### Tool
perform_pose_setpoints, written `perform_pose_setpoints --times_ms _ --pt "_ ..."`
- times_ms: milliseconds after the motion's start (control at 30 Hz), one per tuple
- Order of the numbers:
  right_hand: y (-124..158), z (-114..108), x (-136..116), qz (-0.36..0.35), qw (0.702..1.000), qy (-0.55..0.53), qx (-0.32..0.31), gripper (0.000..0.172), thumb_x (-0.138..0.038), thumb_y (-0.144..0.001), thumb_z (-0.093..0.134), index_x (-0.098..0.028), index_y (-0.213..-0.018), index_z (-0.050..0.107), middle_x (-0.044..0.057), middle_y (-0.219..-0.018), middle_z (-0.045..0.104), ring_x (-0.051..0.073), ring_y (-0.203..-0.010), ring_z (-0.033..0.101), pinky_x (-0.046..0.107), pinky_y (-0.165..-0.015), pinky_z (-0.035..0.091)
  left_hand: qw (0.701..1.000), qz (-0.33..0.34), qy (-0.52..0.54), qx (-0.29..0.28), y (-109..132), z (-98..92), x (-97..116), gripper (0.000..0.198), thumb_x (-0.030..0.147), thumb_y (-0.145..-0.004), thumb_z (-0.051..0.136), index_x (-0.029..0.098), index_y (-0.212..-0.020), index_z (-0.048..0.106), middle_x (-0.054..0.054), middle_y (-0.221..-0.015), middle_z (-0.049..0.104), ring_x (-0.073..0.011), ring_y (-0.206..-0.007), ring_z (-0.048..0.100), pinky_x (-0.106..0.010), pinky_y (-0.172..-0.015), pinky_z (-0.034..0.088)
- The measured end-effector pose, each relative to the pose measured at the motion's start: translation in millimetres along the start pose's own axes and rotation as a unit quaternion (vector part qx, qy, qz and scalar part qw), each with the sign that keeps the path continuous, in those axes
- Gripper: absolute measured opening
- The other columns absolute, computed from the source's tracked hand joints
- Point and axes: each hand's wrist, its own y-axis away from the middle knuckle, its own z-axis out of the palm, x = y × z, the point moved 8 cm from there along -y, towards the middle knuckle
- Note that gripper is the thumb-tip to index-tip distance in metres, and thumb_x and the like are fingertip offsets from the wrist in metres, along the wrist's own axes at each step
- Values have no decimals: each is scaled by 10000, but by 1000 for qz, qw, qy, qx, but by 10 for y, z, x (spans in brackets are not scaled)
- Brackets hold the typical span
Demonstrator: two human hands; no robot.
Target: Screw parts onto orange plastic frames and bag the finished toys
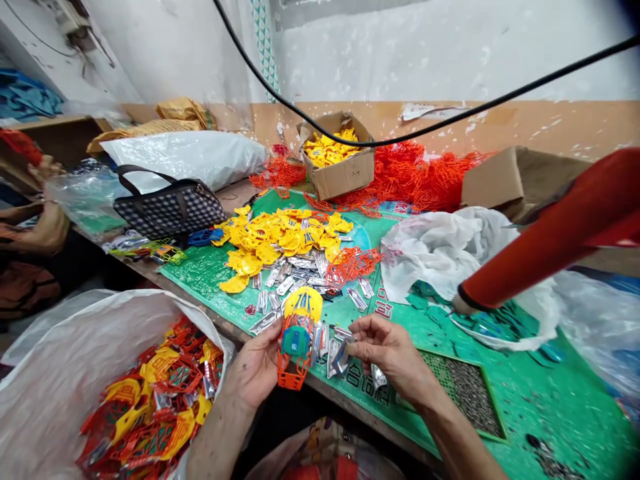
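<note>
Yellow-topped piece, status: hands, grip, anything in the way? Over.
Left hand holding yellow-topped piece. Right hand at silver pieces. Red tube juts in at right, apart from hands.

The glossy green-covered table [203, 270] carries heaped yellow plastic pieces [273, 237], elongated silvery parts [286, 285], orange plastic lattices [353, 263] and a rectangular green tray [440, 369].

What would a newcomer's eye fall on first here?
Probably the heap of yellow parts on the green mat, mid-picture. Then the red tube slanting in at right and the white bag of red and yellow pieces at lower left. Below the heap, the left hand holds a yellow, red and green assembly.
</note>
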Motion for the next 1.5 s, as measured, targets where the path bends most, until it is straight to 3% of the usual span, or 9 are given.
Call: perform_pose_setpoints --times_ms 267,400,567,800,900,1033,1267,1400,1500 --pt "34 126 -18 17 999 -27 -20 358 -290 -556 874 -175 -790 629 -52 -624 611 85 -476 540 222 -431 469 999 43 -7 -32 74 110 -40 132 42 -804 657 91 -926 676 -56 -799 764 -121 -613 695 -208 -618 571" --pt "60 224 -40 14 998 -44 -40 355 -297 -562 877 -171 -787 632 -47 -613 627 91 -475 567 232 -465 495 992 80 -51 -88 164 277 -106 203 101 -734 748 115 -928 692 -71 -829 769 -152 -694 709 -238 -674 577" --pt "92 260 -55 1 997 -60 -40 335 -298 -589 871 -170 -813 658 -36 -624 651 93 -483 600 241 -516 524 988 75 -84 -108 248 418 -223 233 164 -710 784 131 -927 708 -79 -860 777 -165 -755 716 -245 -729 567" --pt "130 234 -115 -13 998 -44 -30 237 -311 -614 851 -176 -737 701 -10 -605 687 124 -544 634 270 -582 530 975 82 -142 -150 336 509 -344 309 257 -763 770 146 -1042 699 -96 -971 770 -200 -793 716 -288 -721 566" --pt "159 213 -112 -20 998 -46 -29 205 -311 -634 840 -182 -740 719 -1 -643 695 136 -593 640 287 -629 534 960 112 -194 -170 356 530 -356 315 259 -818 721 165 -1117 688 -103 -1086 752 -217 -923 707 -293 -824 548" --pt "224 138 -150 -72 997 -29 -10 154 -286 -645 839 -206 -733 741 -6 -750 663 133 -692 618 278 -686 504 939 142 -256 -179 427 600 -346 329 237 -816 724 192 -1142 702 -96 -1188 725 -242 -1114 654 -286 -951 501" --pt "425 22 -263 -167 982 81 19 38 -300 -743 783 -267 -761 775 11 -795 616 165 -789 563 294 -736 445 915 181 -318 -173 591 663 -305 337 148 -783 735 217 -1113 746 -78 -1154 743 -248 -1151 640 -293 -1071 407" --pt "552 -48 -294 -240 964 115 24 93 -272 -759 776 -322 -835 789 19 -790 616 173 -779 572 302 -714 459 913 170 -315 -197 657 691 -359 340 78 -746 743 190 -1067 766 -115 -1096 758 -265 -1129 650 -318 -1106 372" --pt "676 -79 -302 -298 945 133 23 195 -223 -776 759 -367 -906 784 24 -787 626 168 -761 588 295 -680 476 901 209 -324 -197 758 734 -398 334 42 -726 738 206 -1014 784 -109 -1067 766 -275 -1156 627 -357 -1149 314"
